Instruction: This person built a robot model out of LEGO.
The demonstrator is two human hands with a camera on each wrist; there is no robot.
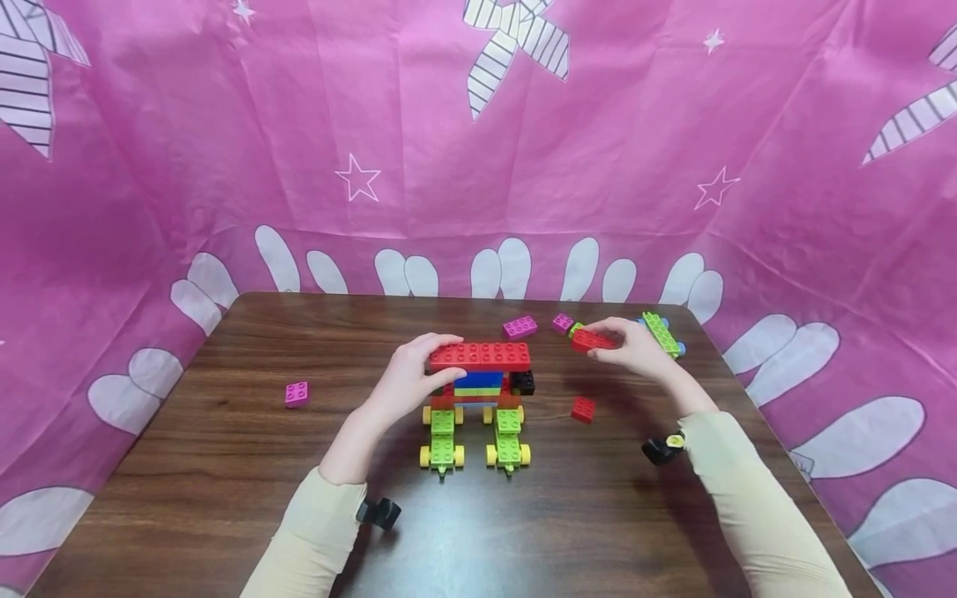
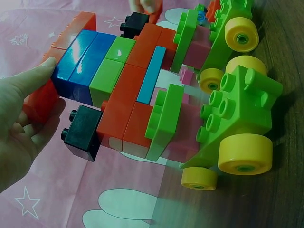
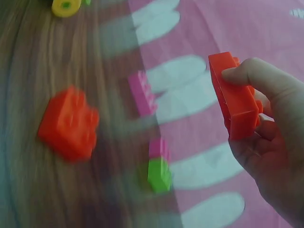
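My left hand [image 1: 414, 374] grips the left end of a long red brick [image 1: 493, 356] on top of a block build. The left wrist view shows the thumb on one side of it and fingers curled round the other. Below it come blue bricks [image 2: 80, 66], green bricks [image 2: 110, 71], red bricks and black side bricks [image 2: 83, 133], over two green wheeled bases [image 1: 443, 449] with yellow wheels. To the right, my right hand [image 1: 631, 347] pinches a red brick [image 3: 235, 97] above the table, its studs turned toward the fingers in the right wrist view.
A small red brick [image 1: 583, 409] lies right of the build. Pink bricks [image 1: 519, 327] and a green brick [image 3: 159, 175] lie farther back. One pink brick [image 1: 296, 394] is at the left. A green wheeled base [image 1: 661, 334] stands at the back right of the wooden table [image 1: 224, 465].
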